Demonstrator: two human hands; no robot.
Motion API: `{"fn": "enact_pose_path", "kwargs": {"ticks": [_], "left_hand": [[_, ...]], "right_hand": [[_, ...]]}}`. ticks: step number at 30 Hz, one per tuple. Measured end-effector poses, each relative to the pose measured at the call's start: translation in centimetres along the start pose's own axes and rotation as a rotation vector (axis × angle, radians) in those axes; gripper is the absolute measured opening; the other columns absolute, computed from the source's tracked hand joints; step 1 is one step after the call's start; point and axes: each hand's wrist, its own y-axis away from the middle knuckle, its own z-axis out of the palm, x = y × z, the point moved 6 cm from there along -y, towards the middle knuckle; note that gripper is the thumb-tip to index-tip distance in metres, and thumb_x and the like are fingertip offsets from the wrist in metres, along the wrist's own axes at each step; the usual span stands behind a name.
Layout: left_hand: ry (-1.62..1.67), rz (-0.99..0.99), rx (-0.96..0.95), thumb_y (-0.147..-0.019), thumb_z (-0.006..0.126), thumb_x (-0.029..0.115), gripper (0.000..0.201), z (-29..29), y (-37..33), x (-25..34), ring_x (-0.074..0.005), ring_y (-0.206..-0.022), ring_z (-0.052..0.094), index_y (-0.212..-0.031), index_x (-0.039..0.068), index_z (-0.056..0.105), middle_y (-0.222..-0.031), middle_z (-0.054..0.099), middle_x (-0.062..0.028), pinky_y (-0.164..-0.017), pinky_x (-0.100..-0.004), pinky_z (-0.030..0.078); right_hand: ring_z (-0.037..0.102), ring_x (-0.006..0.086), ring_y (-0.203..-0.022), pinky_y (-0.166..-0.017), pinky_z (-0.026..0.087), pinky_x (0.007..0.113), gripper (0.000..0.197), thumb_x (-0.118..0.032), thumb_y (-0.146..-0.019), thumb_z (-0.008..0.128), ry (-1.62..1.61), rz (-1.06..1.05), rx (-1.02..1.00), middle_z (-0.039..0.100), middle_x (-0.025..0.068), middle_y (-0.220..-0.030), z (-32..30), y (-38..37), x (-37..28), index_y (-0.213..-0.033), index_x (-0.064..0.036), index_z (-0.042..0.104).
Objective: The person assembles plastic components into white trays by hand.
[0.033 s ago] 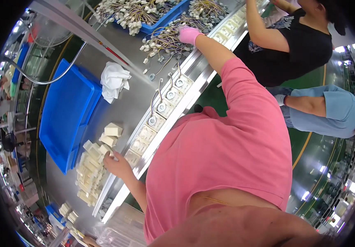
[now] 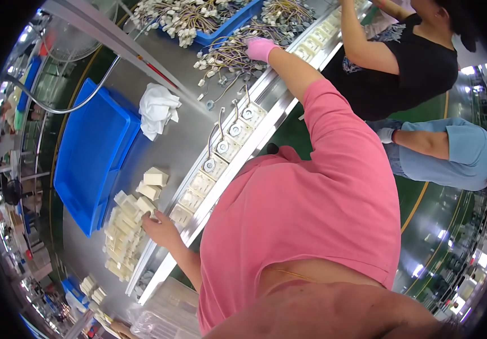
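Observation:
My left hand (image 2: pixel 162 229) is at the near edge of a heap of cream plastic housings (image 2: pixel 124 229), its thumb and fingers closed on one housing (image 2: pixel 146 205). Far off, my right hand (image 2: pixel 261 49) wears a pink glove and rests on a pile of wired connectors (image 2: pixel 229 52). Its fingers are bent into the wires, and what they hold is hidden. Between my hands runs a metal rail (image 2: pixel 243 148) with a row of square cream housings. Several of these carry a round metal part (image 2: pixel 222 147) with wires standing up; the nearest ones (image 2: pixel 190 199) have none.
A large blue bin (image 2: pixel 88 164) stands at the left, with a crumpled white cloth (image 2: pixel 157 110) beside it. Another blue tray (image 2: pixel 229 25) is heaped with wired connectors. A metal post (image 2: pixel 125 48) rises across the table. Two co-workers (image 2: pixel 390 68) are at the right.
The view has shifted very slightly. Both my hands stay in their places, and the parts on the rail look the same.

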Motion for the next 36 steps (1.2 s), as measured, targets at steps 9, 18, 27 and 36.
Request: {"fn": "enact_pose_path", "kwargs": {"ticks": [9, 18, 27, 36], "left_hand": [[0.076, -0.222, -0.24, -0.083, 0.049, 0.037, 0.035, 2.1, 1.4, -2.0, -0.0295, -0.06, 0.056, -0.095, 0.004, 0.055, -0.062, 0.056, -0.0127, -0.058, -0.0389, 0.042], [0.122, -0.032, -0.116, -0.082, 0.054, 0.028, 0.031, 0.0, -2.5, 3.5, -0.0223, -0.062, 0.053, -0.1, 0.003, 0.055, -0.068, 0.055, -0.0092, -0.061, -0.0335, 0.043], [0.467, 0.544, -0.04, -0.079, 0.059, 0.019, 0.03, 1.0, -4.5, 13.1, -0.0232, -0.091, 0.054, -0.103, 0.001, 0.053, -0.101, 0.052, -0.0135, -0.078, -0.0292, 0.043], [1.01, 0.223, -1.288, -0.086, 0.047, 0.026, 0.03, 9.7, -3.0, 17.4, -0.016, -0.066, 0.056, -0.08, -0.002, 0.057, -0.071, 0.058, -0.0082, -0.058, -0.0268, 0.044]], "right_hand": [[0.05, 0.0106, -0.045, -0.045, 0.043, 0.024, 0.027, -0.026, -0.083, 0.048, -1.042, -0.032, 0.431, 0.055, 0.0033, -0.061, -7.4, 0.8, 1.4, -0.075, -0.0021, 0.058], [0.057, 0.0109, -0.058, -0.054, 0.047, 0.022, 0.019, -0.016, -0.084, 0.049, -1.342, -0.036, 0.583, 0.06, 0.0073, -0.069, -6.8, -0.8, 3.2, -0.079, 0.0006, 0.057], [0.06, 0.0123, -0.064, -0.062, 0.047, 0.022, 0.022, -0.02, -0.086, 0.049, -1.389, -0.451, 0.057, 0.061, 0.0083, -0.077, -10.8, 12.3, -14.0, -0.084, 0.001, 0.056], [0.054, 0.0076, -0.054, -0.054, 0.043, 0.02, 0.024, -0.022, -0.085, 0.049, -1.44, -0.612, -0.392, 0.062, 0.0072, -0.076, -7.5, 18.2, -22.9, -0.086, 0.0009, 0.057]]}}
